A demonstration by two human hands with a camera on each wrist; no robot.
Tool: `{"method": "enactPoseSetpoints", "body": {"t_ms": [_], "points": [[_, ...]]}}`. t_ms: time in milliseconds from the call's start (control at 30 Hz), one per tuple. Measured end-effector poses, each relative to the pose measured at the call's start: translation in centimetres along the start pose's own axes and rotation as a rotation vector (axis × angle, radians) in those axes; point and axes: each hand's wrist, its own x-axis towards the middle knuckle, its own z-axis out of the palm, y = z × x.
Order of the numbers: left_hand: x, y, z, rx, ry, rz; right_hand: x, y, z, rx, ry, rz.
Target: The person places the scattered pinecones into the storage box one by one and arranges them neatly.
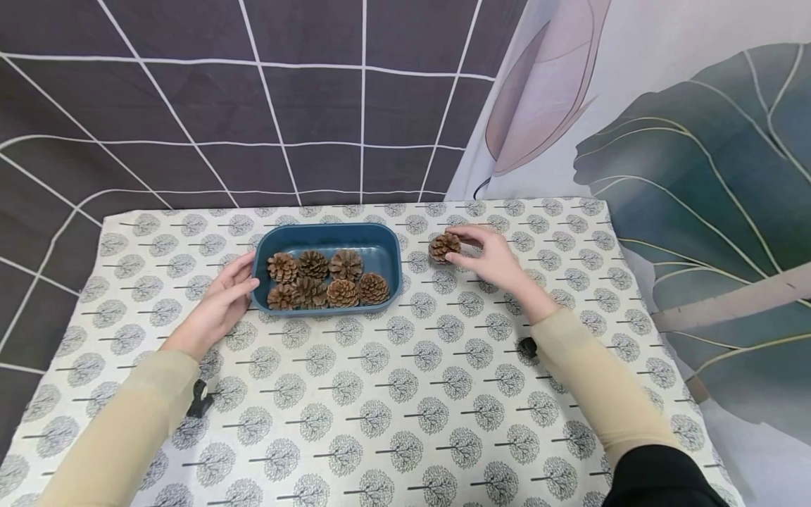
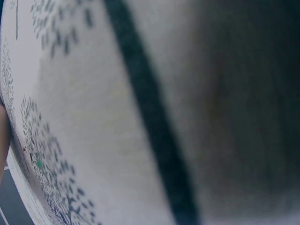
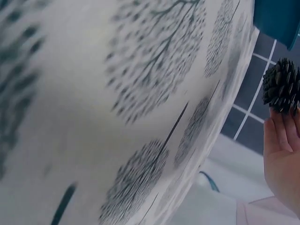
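Note:
In the head view, a blue rectangular plastic tray [image 1: 398, 282] holds several brown pine cones [image 1: 312, 265], set side by side. My left hand [image 1: 223, 299] lies against the tray's left end, its fingers and thumb touching the outside near the rim. To the right of the tray, my right hand [image 1: 491, 262] pinches a single pine cone [image 1: 444, 247] between thumb and fingers. The right wrist view has this pine cone at its right edge, above the fingers. Only blurred cloth and a sliver of skin at the left edge appear in the left wrist view.
A white cloth printed with grey trees covers the table [image 1: 405, 394]. Behind it hangs a dark sheet with white grid lines [image 1: 317, 105]. A leaf-patterned curtain [image 1: 709, 176] is at the right. Wrist straps with small black devices [image 1: 200, 399] sit by the sleeves.

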Motion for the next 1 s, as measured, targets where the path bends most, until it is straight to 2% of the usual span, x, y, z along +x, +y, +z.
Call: {"method": "enactPoseSetpoints", "body": {"t_ms": [233, 633, 800, 1000], "points": [[0.0, 0.0, 0.0, 0.001, 0.002, -0.012, 0.6, -1.3, 1.3, 0.000, -0.004, -0.061], [0.0, -0.2, -0.1, -0.025, -0.010, 0.036, 2.0, -3.7, 2.7, -0.039, 0.024, -0.183], [0.0, -0.3, -0.1, -0.029, -0.016, 0.056, 2.7, -4.6, 3.2, -0.009, 0.010, -0.202], [-0.1, -0.2, -0.1, -0.022, -0.010, 0.042, 3.3, -5.5, 4.0, -0.037, -0.020, -0.225]]}}
